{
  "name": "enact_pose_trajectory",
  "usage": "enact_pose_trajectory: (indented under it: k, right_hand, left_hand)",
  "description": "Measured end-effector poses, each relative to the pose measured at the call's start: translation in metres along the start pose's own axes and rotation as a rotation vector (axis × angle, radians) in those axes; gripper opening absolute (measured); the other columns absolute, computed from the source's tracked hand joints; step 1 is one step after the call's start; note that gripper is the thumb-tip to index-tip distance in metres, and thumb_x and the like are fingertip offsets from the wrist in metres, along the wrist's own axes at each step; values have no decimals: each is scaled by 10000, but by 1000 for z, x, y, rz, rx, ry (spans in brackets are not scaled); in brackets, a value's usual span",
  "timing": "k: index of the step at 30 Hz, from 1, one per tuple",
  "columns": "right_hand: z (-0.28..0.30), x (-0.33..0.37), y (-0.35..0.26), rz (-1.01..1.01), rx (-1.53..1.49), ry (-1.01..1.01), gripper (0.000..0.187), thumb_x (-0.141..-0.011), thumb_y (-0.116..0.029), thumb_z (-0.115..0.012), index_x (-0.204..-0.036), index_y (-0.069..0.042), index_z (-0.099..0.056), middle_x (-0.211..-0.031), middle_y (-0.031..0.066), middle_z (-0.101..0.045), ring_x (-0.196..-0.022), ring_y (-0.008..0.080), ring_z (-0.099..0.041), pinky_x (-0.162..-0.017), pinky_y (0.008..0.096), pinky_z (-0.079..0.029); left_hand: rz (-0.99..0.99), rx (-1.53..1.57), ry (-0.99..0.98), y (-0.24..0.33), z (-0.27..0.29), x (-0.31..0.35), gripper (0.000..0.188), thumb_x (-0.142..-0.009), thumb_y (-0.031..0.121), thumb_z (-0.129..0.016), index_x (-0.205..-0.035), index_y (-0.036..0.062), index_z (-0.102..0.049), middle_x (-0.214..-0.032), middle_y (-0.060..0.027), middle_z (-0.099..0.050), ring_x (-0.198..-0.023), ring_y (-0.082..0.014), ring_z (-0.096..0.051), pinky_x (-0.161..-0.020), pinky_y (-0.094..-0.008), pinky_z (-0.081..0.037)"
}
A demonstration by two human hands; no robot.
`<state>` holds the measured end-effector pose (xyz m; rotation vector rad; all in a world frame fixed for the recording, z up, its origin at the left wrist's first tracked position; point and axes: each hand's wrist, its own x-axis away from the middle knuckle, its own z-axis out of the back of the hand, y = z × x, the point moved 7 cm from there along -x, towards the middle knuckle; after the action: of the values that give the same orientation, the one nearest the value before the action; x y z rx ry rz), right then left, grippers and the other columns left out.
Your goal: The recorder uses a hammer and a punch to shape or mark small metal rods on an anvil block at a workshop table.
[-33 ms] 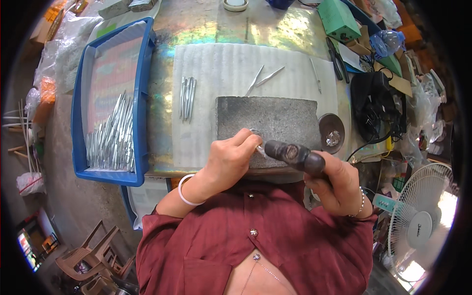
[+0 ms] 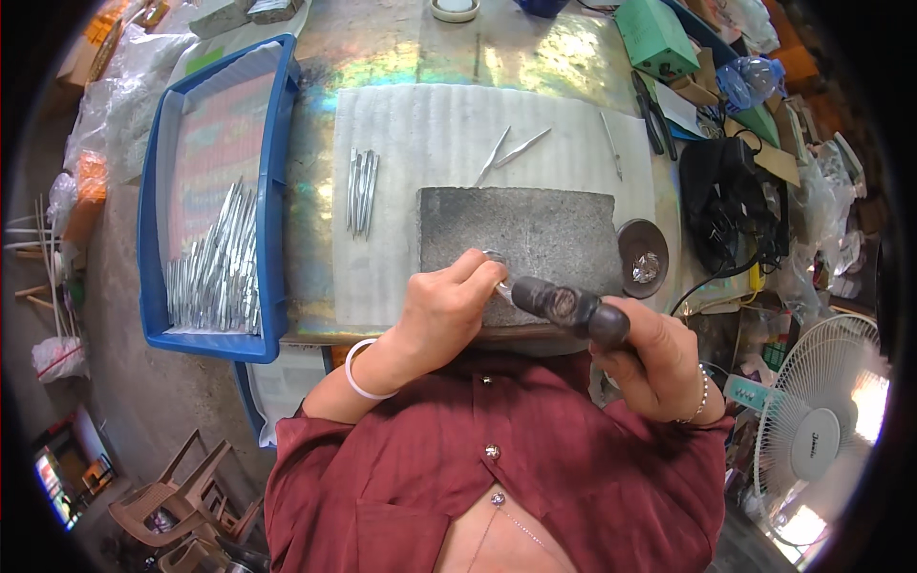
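My right hand (image 2: 654,358) is wrapped round a dark hammer (image 2: 564,306), whose head stands just right of my left fingertips. With its fingers pinched, my left hand (image 2: 444,301) holds a small silvery metal piece (image 2: 495,256) over the grey stone slab (image 2: 535,224); most of the piece is hidden by the fingers. The slab lies on a white foam sheet (image 2: 401,124). To the slab's right is a round dark dish (image 2: 634,239) with shiny metal bits in it. Beyond the slab lie two slim silvery strips (image 2: 523,147), and a small bundle of similar strips (image 2: 362,191) is at the left.
A blue tray (image 2: 277,191) holding many silvery strips stands at the left. Dark-handled pliers (image 2: 655,119), a green box (image 2: 657,38), a black bag-like thing (image 2: 731,205) and a cable line the right side. A white fan (image 2: 812,439) stands at the lower right.
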<state>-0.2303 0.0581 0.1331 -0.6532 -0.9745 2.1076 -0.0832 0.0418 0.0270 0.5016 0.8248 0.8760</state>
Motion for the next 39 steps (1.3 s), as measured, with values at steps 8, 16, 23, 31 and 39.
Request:
enact_pose_trajectory:
  k: [8, 16, 23, 31, 39]
  right_hand:
    - [-5, 5, -4, 130, 215, 17, 616, -689, 16, -701, -1250, 65, -452, -812, 122, -577, -598, 205, -577, -478, 295, -470]
    - [0, 2, -17, 175, 325, 64, 538, -673, 2, -710, -1153, 121, -498, -789, 126, -582, -586, 196, -581, -478, 285, -472]
    - [-3, 2, -20, 129, 368, -65, 497, -683, -13, -701, -1128, 110, -517, -793, 117, -583, -581, 176, -579, -470, 250, -458]
    - [27, 0, -27, 135, 392, 169, 504, -696, 5, -689, -1163, 85, -516, -762, 110, -580, -542, 210, -579, -431, 320, -455]
    - [-13, 7, 77, -249, 451, 185, 489, -782, -20, -609, -1247, -32, -456, -892, 143, -567, -687, 321, -593, -586, 378, -490]
  left_hand:
    - [23, 13, -11, 1, -1, -3, 234, -682, -68, -564, -872, 69, -554, -732, -64, -521, -559, -256, -562, -461, -340, -455]
    - [17, 20, -20, 1, 0, -4, 226, -698, -70, -555, -877, 68, -554, -744, -65, -530, -554, -255, -564, -459, -337, -458]
    - [-1, 6, -27, 2, -1, 0, 240, -690, -76, -553, -881, 69, -552, -748, -68, -529, -554, -261, -562, -455, -339, -456]
    - [54, -24, -42, -4, 1, -4, 220, -683, -75, -577, -851, 67, -569, -739, -85, -543, -575, -268, -576, -471, -337, -463]
    - [656, 1394, 71, -36, 16, 3, 162, -949, 127, -496, -947, -21, -562, -855, -120, -624, -648, -159, -648, -578, -237, -547]
